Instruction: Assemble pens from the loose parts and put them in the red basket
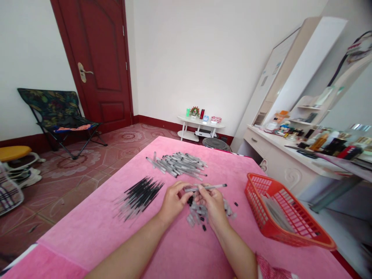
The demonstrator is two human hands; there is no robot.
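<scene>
Between my two hands lies a clear pen with a black end [220,186], held level above the table. My left hand [174,197] pinches its left end. My right hand [211,198] grips it near the middle, thumb on top. Beneath and just in front of my right hand is a heap of clear pen caps [199,211] with small black plugs [204,228] among them. Left of my hands lies a bundle of black ink refills [142,195]. Farther back is a pile of pens [183,163] with clear barrels.
A red plastic basket [261,228] with clear barrels [277,213] inside stands at the right of the pink cloth-covered table [180,252]. Beyond it is a white dresser [270,145] crowded with bottles. A folding chair [58,112] stands by the red door [99,50].
</scene>
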